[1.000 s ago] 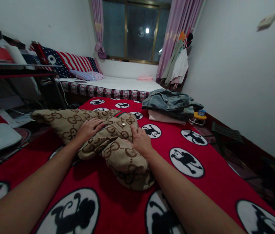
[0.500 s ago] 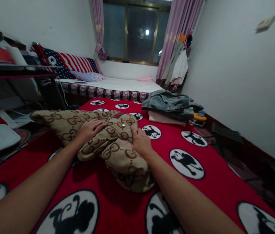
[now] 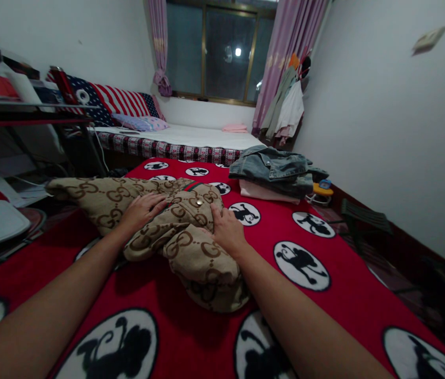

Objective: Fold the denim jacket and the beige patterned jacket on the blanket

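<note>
L/R hands point(image 3: 142, 210) bare, forearms point(image 3: 68, 297) ditto

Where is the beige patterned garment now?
In the head view, the beige garment lies mostly left of centre on the red blanket, touched by the left hand and right hand, nearer the camera than the denim garment.

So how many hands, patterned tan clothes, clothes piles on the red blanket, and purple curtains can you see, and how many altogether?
Bare hands, left hand and right hand: 2
Tan cloth garment with brown pattern: 1
Pile of blue denim and pale cloth: 1
Purple fabric curtains: 2
Total: 6
</note>
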A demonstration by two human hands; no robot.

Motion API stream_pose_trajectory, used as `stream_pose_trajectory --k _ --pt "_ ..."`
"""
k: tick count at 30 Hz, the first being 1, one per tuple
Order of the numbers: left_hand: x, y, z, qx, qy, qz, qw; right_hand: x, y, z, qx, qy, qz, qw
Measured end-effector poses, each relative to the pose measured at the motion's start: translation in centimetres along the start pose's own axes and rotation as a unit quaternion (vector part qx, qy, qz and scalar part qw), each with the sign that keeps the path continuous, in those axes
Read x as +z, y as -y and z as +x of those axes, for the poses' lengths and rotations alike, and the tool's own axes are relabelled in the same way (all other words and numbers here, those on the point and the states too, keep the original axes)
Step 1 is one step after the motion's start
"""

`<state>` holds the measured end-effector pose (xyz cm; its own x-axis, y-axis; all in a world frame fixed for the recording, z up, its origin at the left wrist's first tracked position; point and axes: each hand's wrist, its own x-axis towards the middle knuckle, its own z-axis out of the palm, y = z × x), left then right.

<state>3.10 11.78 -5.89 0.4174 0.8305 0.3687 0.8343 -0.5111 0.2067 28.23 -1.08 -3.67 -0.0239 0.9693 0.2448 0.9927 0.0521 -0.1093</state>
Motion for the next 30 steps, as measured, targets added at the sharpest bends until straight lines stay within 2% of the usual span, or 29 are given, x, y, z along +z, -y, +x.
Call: stream_pose_trajectory --k 9,14,16,18,21,23,24,27,30 --pt "-0.1 -0.1 0.0 -0.005 0.007 -0.003 1.0 0.1 0.0 0.1 0.003 0.002 0.003 1.0" --pt "-0.1 -0.1 0.1 -0.007 -0.008 -0.043 0.999 0.0 0.0 0.0 0.006 0.003 0.007 1.0" --pt "-0.4 -0.4 -0.1 -0.007 -0.018 -0.092 0.996 0.0 0.0 0.1 0.007 -0.002 0.013 1.0" --pt "-1.1 -0.9 -0.4 -0.04 -0.029 -0.174 0.983 -0.1 0.0 0.1 0.014 -0.004 0.019 1.0" --pt "-2.9 -2.0 -1.3 -0.101 -0.024 -0.348 0.932 -0.2 -0.1 0.4 0.044 0.011 0.044 0.998" --pt "-4.6 -2.6 -2.0 -0.083 0.021 -0.431 0.898 -0.2 -0.3 0.7 0.059 0.026 0.086 0.994" --pt "-5.5 -2.8 -2.4 -0.056 0.06 -0.446 0.891 -0.1 -0.6 0.9 0.06 0.029 0.116 0.991" --pt "-8.2 -2.6 -3.5 0.045 0.189 -0.388 0.901 0.3 -1.5 1.4 0.033 0.0 0.234 0.972" --pt "-9.5 -1.6 -4.7 0.12 0.253 -0.258 0.924 0.6 -2.3 2.0 0.015 -0.031 0.375 0.926"
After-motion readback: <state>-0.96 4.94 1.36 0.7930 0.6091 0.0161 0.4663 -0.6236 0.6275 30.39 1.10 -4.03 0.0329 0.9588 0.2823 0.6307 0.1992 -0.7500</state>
